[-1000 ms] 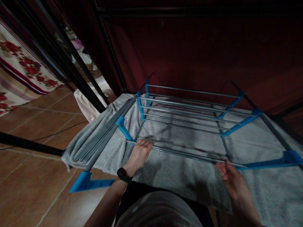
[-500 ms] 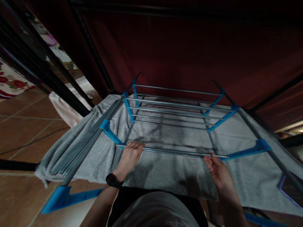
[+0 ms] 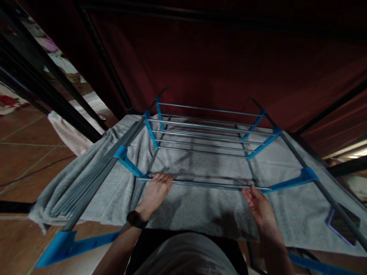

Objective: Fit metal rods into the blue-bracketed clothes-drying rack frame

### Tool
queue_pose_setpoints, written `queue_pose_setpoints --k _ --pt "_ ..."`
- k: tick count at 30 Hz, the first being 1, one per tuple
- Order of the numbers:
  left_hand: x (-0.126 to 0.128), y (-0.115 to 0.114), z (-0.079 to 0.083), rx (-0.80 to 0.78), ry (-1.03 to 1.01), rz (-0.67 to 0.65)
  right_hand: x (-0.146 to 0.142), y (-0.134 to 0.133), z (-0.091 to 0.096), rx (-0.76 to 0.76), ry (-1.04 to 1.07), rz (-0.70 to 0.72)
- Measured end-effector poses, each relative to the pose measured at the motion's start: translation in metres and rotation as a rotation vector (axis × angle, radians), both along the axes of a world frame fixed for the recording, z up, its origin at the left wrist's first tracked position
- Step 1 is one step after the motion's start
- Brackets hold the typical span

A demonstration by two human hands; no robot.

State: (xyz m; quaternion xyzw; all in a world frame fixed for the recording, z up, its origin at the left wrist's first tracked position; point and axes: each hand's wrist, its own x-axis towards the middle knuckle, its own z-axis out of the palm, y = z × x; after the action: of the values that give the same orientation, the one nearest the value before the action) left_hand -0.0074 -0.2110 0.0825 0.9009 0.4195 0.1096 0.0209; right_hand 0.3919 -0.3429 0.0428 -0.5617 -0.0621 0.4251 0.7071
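A grey metal rod (image 3: 206, 185) lies crosswise in front of me between two blue plastic brackets. My left hand (image 3: 157, 190) is closed over its left part, near the left bracket (image 3: 131, 167). Thumb and fingertips of my right hand (image 3: 257, 201) pinch the rod close to the right bracket (image 3: 286, 184); the palm faces partly up. The rod's ends overlap the brackets, but I cannot tell whether they are seated. The rod belongs with a rack frame (image 3: 296, 151) of grey tubes and blue brackets, with several crosswise rods (image 3: 212, 127) fitted farther back.
Several loose rods (image 3: 96, 173) lie bundled at the left on a grey blanket (image 3: 197, 162). A phone-like dark object with a purple edge (image 3: 342, 225) rests at the right. A dark red panel (image 3: 206, 57) stands behind; black posts and tiled floor (image 3: 25, 158) are at the left.
The view has shifted slightly, so the rack appears farther left. Both hands keep their hold on the rod, which shows no clear movement relative to the brackets.
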Motion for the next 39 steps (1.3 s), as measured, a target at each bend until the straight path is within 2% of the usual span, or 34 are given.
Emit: queue_pose_setpoints --k 5,10,16,19,23,26,30,34,37,39 --pt "0.003 -0.005 -0.002 -0.04 0.056 0.017 -0.008 -0.002 -0.007 0.0 0.027 0.062" --pt "0.003 -0.01 -0.016 -0.056 0.059 0.021 -0.026 -0.013 -0.023 -0.039 0.021 0.201" --pt "0.003 -0.01 -0.023 -0.063 0.008 0.019 -0.044 -0.025 -0.042 -0.119 -0.056 0.231" --pt "0.003 -0.011 -0.025 -0.082 0.013 0.026 -0.054 -0.03 -0.056 -0.143 -0.283 0.21" --pt "0.003 -0.014 -0.035 -0.061 0.002 0.031 -0.073 -0.045 -0.075 -0.088 -0.832 0.2" --pt "0.002 -0.017 -0.044 -0.043 -0.012 0.031 -0.089 -0.063 -0.077 -0.041 -1.205 0.282" --pt "0.001 -0.021 -0.053 -0.021 -0.027 0.035 -0.1 -0.082 -0.071 -0.101 -1.582 0.436" --pt "-0.007 -0.036 -0.067 0.077 -0.06 0.021 -0.098 -0.083 -0.068 -0.155 -1.783 0.478" --pt "-0.017 -0.054 -0.082 0.128 -0.049 -0.009 -0.098 -0.079 -0.068 -0.16 -1.811 0.446" --pt "-0.022 -0.063 -0.09 0.1 -0.02 -0.045 -0.098 -0.078 -0.069 -0.159 -1.821 0.436"
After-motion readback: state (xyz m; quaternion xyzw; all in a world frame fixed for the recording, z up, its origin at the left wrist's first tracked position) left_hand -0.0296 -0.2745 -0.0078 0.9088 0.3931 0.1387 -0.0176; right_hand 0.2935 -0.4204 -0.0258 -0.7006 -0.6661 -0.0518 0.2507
